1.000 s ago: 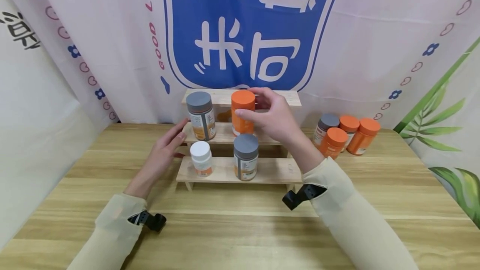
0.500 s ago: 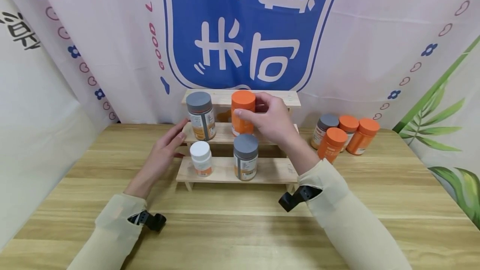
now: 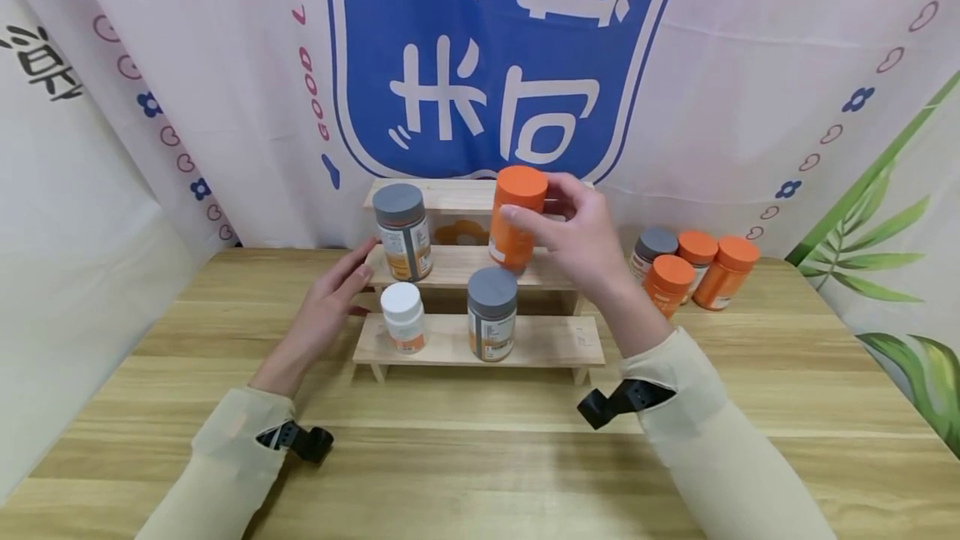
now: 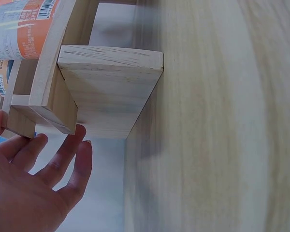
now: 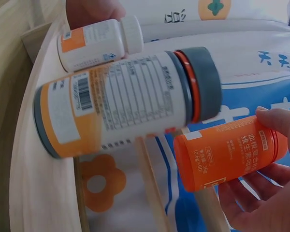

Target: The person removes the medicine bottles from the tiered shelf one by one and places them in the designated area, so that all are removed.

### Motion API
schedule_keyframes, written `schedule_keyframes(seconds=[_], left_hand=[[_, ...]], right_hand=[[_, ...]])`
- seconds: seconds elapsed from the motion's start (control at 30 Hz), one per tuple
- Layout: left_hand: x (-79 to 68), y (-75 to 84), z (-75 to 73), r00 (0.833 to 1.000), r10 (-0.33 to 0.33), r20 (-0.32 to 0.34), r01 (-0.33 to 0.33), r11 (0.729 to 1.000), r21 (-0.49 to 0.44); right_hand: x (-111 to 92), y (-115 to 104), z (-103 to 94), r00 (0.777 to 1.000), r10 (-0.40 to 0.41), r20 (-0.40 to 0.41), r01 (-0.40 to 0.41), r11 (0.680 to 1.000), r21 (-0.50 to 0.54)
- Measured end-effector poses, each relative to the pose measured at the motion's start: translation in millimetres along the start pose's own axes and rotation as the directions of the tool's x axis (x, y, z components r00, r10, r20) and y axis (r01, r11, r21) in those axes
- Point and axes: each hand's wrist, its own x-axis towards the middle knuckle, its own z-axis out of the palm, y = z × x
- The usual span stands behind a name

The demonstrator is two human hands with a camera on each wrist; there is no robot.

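Note:
My right hand (image 3: 581, 232) grips an orange supplement bottle (image 3: 519, 215) between thumb and fingers, tilted slightly over the middle tier of a wooden step stand (image 3: 551, 340). The right wrist view shows the thumb on one side of this bottle (image 5: 222, 154) and fingers under it. My left hand (image 3: 333, 294) touches the stand's left end, its fingers loosely extended along the tier edges in the left wrist view. A grey-capped bottle (image 3: 405, 244) stands at the middle tier's left. On the bottom tier are a small white bottle (image 3: 405, 327) and another grey-capped bottle (image 3: 492, 323).
On the table (image 3: 480, 457) to the right of the stand is a cluster of several bottles, among them a grey-capped one (image 3: 652, 252) and a front orange one (image 3: 667, 282). A printed curtain (image 3: 480, 65) hangs close behind the stand.
My right hand has moved the orange bottle right and a little up from its spot beside the grey-capped one, and the bottle now leans. My left hand stays where it was.

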Motion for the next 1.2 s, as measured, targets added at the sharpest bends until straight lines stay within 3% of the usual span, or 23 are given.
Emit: schedule_keyframes(seconds=[0.73, 1.2], left_hand=[[-2.5, 0.7, -0.2, 1.0, -0.002, -0.004, 0.002, 1.0, 0.002], [-1.8, 2.0, 0.3, 1.0, -0.004, -0.005, 0.004, 1.0, 0.0]], right_hand=[[-24, 5, -56.3, 0.988, 0.028, -0.149, -0.024, 0.999, 0.027], [-34, 28, -100.3, 0.967, 0.071, -0.246, -0.093, 0.993, -0.078]])
